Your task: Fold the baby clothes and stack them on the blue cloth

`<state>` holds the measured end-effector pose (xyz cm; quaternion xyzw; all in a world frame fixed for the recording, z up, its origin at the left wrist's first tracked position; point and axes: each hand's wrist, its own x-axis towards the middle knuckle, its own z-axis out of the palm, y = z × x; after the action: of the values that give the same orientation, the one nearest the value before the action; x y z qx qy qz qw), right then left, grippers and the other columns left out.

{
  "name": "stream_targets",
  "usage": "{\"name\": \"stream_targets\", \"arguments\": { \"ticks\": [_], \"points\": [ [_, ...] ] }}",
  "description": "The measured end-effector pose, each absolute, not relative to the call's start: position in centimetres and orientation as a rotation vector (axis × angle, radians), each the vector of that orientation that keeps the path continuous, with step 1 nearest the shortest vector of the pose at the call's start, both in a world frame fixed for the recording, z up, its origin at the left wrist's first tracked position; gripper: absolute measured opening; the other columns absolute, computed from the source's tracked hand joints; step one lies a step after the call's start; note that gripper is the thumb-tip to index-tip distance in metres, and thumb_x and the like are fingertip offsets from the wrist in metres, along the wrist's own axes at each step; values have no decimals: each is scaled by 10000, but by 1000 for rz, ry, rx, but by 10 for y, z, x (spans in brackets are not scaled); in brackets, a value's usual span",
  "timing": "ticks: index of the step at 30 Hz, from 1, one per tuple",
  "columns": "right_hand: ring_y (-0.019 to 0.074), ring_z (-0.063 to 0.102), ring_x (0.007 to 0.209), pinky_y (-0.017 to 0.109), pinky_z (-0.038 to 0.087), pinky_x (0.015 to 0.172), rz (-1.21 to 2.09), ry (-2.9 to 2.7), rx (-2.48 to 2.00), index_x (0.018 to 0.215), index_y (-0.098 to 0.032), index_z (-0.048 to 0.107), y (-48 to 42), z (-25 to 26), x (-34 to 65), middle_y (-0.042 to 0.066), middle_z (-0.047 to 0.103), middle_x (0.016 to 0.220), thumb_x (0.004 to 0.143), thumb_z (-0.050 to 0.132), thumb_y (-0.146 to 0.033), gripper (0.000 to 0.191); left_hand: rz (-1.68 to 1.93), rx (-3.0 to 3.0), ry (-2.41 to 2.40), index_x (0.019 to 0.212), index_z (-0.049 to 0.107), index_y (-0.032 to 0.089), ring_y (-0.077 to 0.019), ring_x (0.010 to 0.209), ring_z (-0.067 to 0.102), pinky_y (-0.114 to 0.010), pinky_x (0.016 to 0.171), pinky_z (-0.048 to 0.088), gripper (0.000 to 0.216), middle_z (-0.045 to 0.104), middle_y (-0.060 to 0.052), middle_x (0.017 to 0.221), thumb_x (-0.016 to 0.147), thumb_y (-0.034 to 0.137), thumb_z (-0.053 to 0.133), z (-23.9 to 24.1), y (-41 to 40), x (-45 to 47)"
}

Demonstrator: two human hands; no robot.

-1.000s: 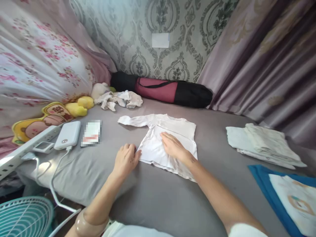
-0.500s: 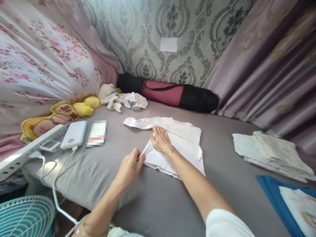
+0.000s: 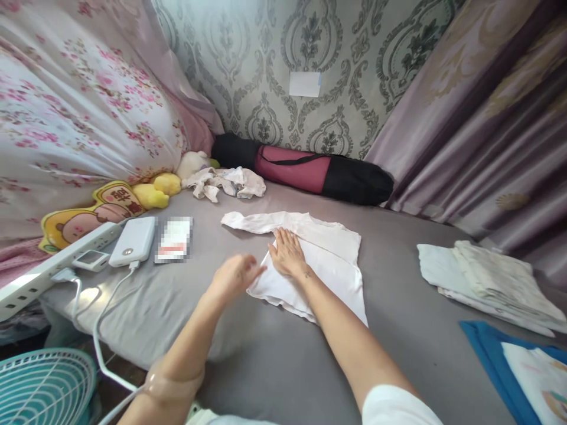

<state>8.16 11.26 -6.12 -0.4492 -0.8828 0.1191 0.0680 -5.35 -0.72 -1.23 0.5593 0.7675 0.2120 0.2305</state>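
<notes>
A small white long-sleeved shirt [image 3: 330, 260] lies partly folded on the grey bed sheet [image 3: 274, 354], one sleeve stretched out to the left. My right hand [image 3: 287, 254] lies flat on the shirt's left part, fingers stretched out. My left hand [image 3: 237, 274] hovers just left of the shirt's folded edge, blurred by motion, with its fingers loosely extended toward the cloth and nothing seen in them.
Folded pale cloths [image 3: 487, 277] lie at the right, with a blue-edged cloth [image 3: 518, 366] in front of them. A crumpled garment [image 3: 225, 182] and a maroon-black roll bag [image 3: 310, 171] lie at the back. A power bank [image 3: 133, 241], power strip [image 3: 53, 265], plush toys [image 3: 133, 198] and a fan [image 3: 44, 386] are at the left.
My right hand slid from the shirt's middle to its left part. My left hand let go of the shirt's lower left edge and lifted slightly. The camera view shifted a little.
</notes>
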Motion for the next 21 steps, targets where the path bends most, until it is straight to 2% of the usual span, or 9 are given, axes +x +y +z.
{"name": "stream_targets", "arguments": {
  "ticks": [3,5,7,9,12,18,21],
  "points": [
    [208,97,1479,380,35,1186,336,-2657,-1363,1536,-93,210,113,-62,81,93,162,1606,993,211,-457,653,1152,1036,2246,1173,566,123,-238,963,631,-307,809,457,471,658,-136,1080,842,455,516,-10,42,-74],
    [209,100,1478,383,41,1187,334,-2660,-1375,1535,-94,215,114,-61,81,89,165,1606,994,216,-452,649,1314,616,2374,1254,504,73,-274,1067,601,-358,880,457,504,600,-200,1194,850,375,494,-10,69,-87],
    [212,102,1478,387,46,1189,334,-2666,-1387,1533,-89,219,113,-60,80,89,167,1605,995,218,-449,648,1328,406,2532,1277,483,66,-342,1220,501,-433,966,412,527,511,-251,1309,818,320,529,-13,85,-99],
    [215,104,1478,391,50,1191,325,-2666,-1387,1531,-84,225,113,-59,80,92,169,1604,996,219,-444,645,1285,382,2615,1258,502,73,-384,1294,420,-481,1016,361,515,472,-268,1344,804,312,545,-18,93,-106],
    [221,108,1478,396,54,1191,322,-2668,-1361,1529,-77,228,112,-58,80,104,176,1601,999,221,-438,642,1235,464,2628,1188,553,64,-406,1296,400,-496,1040,323,475,486,-283,1312,803,343,557,-27,97,-112],
    [230,92,1481,392,40,1190,321,-2678,-1360,1530,-71,221,113,-61,81,105,163,1604,1003,214,-441,644,1069,617,2763,1070,604,115,-428,1254,411,-513,995,353,441,491,-272,1296,729,391,649,-43,105,-122],
    [248,104,1478,396,52,1186,335,-2690,-1353,1523,-51,231,113,-56,81,130,172,1600,1003,229,-437,647,1069,645,2729,969,608,150,-417,1232,446,-509,985,369,317,525,-253,1258,699,307,658,-47,107,-131]
  ]
}}
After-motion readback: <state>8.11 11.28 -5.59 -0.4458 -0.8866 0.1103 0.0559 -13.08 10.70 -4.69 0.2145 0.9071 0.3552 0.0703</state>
